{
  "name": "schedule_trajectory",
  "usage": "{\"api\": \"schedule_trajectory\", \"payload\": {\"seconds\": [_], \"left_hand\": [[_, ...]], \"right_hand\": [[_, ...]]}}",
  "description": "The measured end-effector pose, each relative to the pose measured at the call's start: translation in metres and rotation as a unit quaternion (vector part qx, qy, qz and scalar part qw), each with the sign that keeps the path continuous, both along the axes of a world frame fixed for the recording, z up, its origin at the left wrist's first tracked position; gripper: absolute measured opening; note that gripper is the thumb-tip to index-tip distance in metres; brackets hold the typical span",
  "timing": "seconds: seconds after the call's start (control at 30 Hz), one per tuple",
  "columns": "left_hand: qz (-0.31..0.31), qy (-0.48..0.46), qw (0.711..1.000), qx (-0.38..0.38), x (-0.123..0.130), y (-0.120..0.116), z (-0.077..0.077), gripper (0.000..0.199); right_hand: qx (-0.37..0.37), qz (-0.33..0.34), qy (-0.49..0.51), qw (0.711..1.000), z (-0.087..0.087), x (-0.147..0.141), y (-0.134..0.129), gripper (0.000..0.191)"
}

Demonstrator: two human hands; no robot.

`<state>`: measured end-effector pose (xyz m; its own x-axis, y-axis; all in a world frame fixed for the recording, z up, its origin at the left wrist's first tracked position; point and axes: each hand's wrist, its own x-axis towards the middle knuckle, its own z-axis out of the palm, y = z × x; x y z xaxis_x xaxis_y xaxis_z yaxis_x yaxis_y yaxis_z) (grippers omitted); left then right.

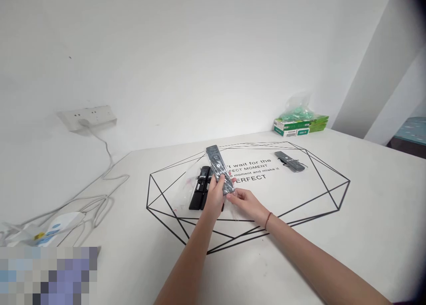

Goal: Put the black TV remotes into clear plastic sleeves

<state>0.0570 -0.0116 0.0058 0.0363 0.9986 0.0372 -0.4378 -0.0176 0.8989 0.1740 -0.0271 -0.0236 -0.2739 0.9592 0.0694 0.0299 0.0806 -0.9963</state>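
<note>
- One grey remote [215, 157], apparently in clear film, is held above the white desk [299, 251], buttons up, its far end leaning left.
- The left hand [217, 190] is wrapped around its lower half, thumb on the face; the right hand [246, 203] pinches the near end, so the two nearly meet. Whether the right fingertips have film or casing cannot be told.
- Below and left, several black remotes [199, 187] lie side by side on a clear plastic bag [181, 198]; the left arm hides some, so they cannot be counted.
- A second grey remote [289, 161] rests well apart, right of the desk's printed lettering.
- Green-and-white boxes [291, 127] sit at the back right; loose cable [103, 198] trails at left.
- Possible trouble: slick film could let the held remote slide if the left grip loosened; a hard tug by the right hand might twist it free or tear the film; dropped, it could knock the black remotes or skid on their bag.
</note>
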Motion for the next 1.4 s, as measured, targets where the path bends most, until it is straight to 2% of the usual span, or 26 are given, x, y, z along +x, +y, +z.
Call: {"api": "schedule_trajectory", "payload": {"seconds": [0.1, 0.2, 0.33, 0.53, 0.67, 0.73, 0.83, 0.9, 0.97, 1.0, 1.07, 1.13, 1.3, 1.37, 1.4], "left_hand": [[0.028, 0.01, 0.999, 0.016, 0.0, -0.006, 0.015, 0.038], [0.041, 0.029, 0.999, 0.017, -0.001, -0.013, 0.026, 0.043], [0.051, 0.042, 0.997, 0.037, -0.008, -0.018, 0.034, 0.051], [0.049, 0.004, 0.995, 0.09, -0.016, -0.02, 0.042, 0.05], [0.016, 0.05, 0.997, 0.063, -0.018, -0.015, 0.039, 0.045], [0.036, 0.038, 0.997, 0.064, -0.024, -0.009, 0.04, 0.044], [0.112, -0.03, 0.987, 0.115, -0.05, 0.005, 0.055, 0.042], [0.183, -0.037, 0.974, 0.127, -0.078, 0.015, 0.07, 0.037], [0.218, 0.033, 0.972, 0.081, -0.108, 0.022, 0.08, 0.034], [0.214, 0.099, 0.971, 0.043, -0.121, 0.025, 0.082, 0.034], [0.189, 0.27, 0.944, -0.029, -0.14, 0.031, 0.077, 0.035], [0.165, 0.406, 0.896, -0.067, -0.149, 0.035, 0.061, 0.038], [0.147, 0.584, 0.796, -0.058, -0.148, 0.047, 0.008, 0.054], [0.152, 0.644, 0.749, -0.045, -0.144, 0.049, -0.005, 0.052], [0.168, 0.677, 0.716, -0.035, -0.142, 0.049, -0.009, 0.05]], "right_hand": [[-0.076, 0.081, 0.118, 0.987, 0.003, -0.004, -0.008, 0.035], [-0.158, 0.171, 0.229, 0.945, 0.011, -0.009, -0.018, 0.036], [-0.188, 0.193, 0.277, 0.922, 0.016, -0.011, -0.023, 0.033], [-0.17, 0.212, 0.266, 0.925, 0.009, -0.012, -0.02, 0.029], [-0.11, 0.173, 0.245, 0.948, 0.01, -0.01, -0.018, 0.031], [-0.086, 0.166, 0.197, 0.962, 0.012, -0.005, -0.015, 0.039], [-0.082, 0.171, 0.115, 0.975, 0.015, 0.006, -0.01, 0.046], [-0.088, 0.161, 0.082, 0.98, 0.015, 0.013, -0.006, 0.04], [-0.093, 0.141, 0.077, 0.983, 0.014, 0.02, -0.001, 0.033], [-0.097, 0.127, 0.083, 0.984, 0.014, 0.022, 0.001, 0.03], [-0.108, 0.102, 0.101, 0.984, 0.012, 0.026, 0.006, 0.028], [-0.117, 0.094, 0.115, 0.982, 0.009, 0.029, 0.008, 0.028], [-0.128, 0.102, 0.117, 0.98, 0.005, 0.03, 0.01, 0.025], [-0.132, 0.107, 0.119, 0.978, 0.004, 0.029, 0.01, 0.024], [-0.136, 0.109, 0.121, 0.977, 0.004, 0.028, 0.01, 0.024]]}}
